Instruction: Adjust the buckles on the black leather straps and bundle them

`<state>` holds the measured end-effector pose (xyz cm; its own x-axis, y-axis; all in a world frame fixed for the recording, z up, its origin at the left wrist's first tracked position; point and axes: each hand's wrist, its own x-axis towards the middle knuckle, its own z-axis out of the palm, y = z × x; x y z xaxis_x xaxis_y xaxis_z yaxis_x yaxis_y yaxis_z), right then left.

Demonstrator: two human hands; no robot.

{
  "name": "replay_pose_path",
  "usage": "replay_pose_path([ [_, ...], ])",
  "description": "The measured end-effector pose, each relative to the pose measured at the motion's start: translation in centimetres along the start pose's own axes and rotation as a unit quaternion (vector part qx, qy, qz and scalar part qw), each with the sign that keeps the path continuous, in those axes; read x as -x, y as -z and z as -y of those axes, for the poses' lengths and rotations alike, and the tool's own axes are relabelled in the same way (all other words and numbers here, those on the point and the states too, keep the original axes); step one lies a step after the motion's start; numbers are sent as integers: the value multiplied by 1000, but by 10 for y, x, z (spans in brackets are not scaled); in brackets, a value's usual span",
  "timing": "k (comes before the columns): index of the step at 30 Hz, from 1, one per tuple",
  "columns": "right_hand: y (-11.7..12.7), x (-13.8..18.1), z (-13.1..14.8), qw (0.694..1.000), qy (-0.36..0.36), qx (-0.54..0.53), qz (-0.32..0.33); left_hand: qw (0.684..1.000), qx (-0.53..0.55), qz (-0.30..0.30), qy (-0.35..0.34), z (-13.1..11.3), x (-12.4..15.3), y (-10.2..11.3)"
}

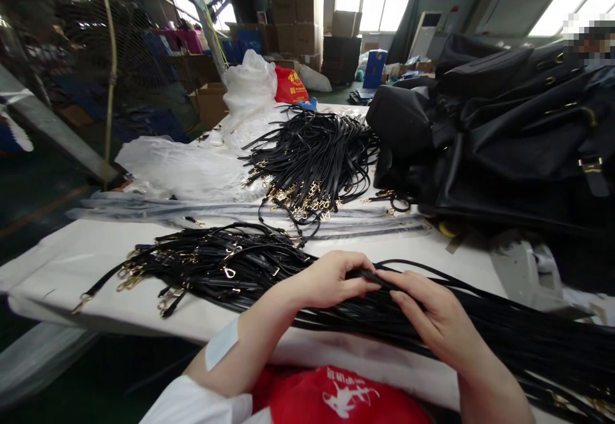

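While the left hand (331,277) and the right hand (425,302) are meeting almost tip to tip over the near side of the table (110,238), their fingers are pinching a black strap (368,275) between them. The left thumb and forefinger are closing narrowly on it from one side, and the right thumb and fingers are gripping it from the other. Whether they are holding a single layer or several is hard to tell, since the dark strap is blending into those beneath. It is hanging just above a long bundle of black straps (259,270), which is stretching across the front of the table and running out past the right edge of the view. At the bundle's left end, gold clasps (132,277) are spreading over the white surface.

Beyond the bundle, long clear plastic sleeves (144,209) are lying crosswise. Farther back, a heap of black straps (327,148) is sprawling, its gold clips (312,200) gathering toward the near side. Crumpled clear plastic (182,168) is lying to the left of the heap, and a red bag (289,84) is sitting behind it. On the right, large black bags (519,148) are piling up. Cardboard boxes (298,24) are standing stacked in the background. Below the hands, a red apron (346,398) with white print is showing, and a pale patch (221,344) is covering part of the left forearm.
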<state>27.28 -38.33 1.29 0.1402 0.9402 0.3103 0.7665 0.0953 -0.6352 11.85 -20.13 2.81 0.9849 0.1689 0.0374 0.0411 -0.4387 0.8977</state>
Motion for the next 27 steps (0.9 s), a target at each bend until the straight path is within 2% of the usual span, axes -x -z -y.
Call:
replay_pose_path([
  [6, -1, 0, 1, 998, -22, -5, -52, 995, -57, -69, -41, -2, -1, -4],
  [14, 2, 6, -4, 996, -56, -15, -68, 989, -86, -100, -65, -5, 2, 2],
  [17, 3, 6, -5, 994, -84, -44, -45, 987, -111, -91, -79, -6, 1, 2],
  [20, 7, 5, -2, 988, -125, -89, 9, 982, -139, -81, -97, -6, 0, -2],
  [24, 10, 3, 5, 958, -178, -200, 100, 983, -135, -64, -106, -7, -1, -8],
  [27, 8, 1, 8, 944, -187, -248, 106, 988, -97, -85, -80, -8, -1, -12],
])
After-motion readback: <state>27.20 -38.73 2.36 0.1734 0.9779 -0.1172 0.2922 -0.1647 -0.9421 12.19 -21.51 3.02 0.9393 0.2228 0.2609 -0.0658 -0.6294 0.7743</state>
